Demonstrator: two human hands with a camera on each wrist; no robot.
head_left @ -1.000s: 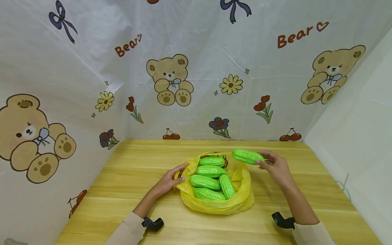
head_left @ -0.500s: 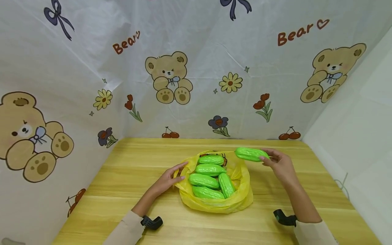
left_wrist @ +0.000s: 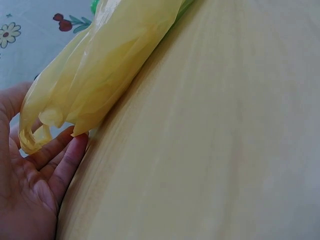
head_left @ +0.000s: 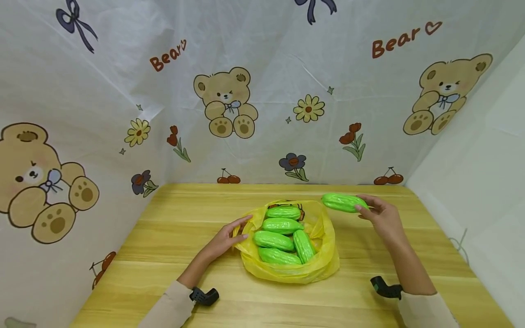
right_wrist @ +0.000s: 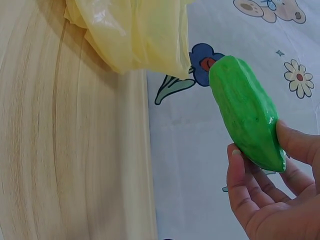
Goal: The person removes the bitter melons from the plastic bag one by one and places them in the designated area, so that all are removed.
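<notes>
A green bitter melon (head_left: pixel 343 202) with a glossy, ridged skin is pinched at its right end by my right hand (head_left: pixel 384 221). Thumb and fingertips hold it in the air, right of the yellow plastic bag (head_left: pixel 295 274); the right wrist view shows the melon (right_wrist: pixel 244 112) apart from the bag. Inside the open bag lie several more bitter melons (head_left: pixel 274 240). At the bag's left rim rests my left hand (head_left: pixel 220 241), thumb and fingers spread apart. Its fairly straight fingers (left_wrist: pixel 65 162) touch the thin plastic in the left wrist view; the thumb tip is hidden there.
The bag stands on a wooden table (head_left: pixel 197 205). Behind and to the left hangs a white cloth (head_left: pixel 266 50) printed with bears and flowers; a pale wall (head_left: pixel 488 150) borders the right. A thin cord (head_left: pixel 462 248) shows by the table's right edge.
My right hand has carried the bitter melon a little to the right, away from the bag's mouth. The left hand stays at the rim, and the melons in the bag look unmoved.
</notes>
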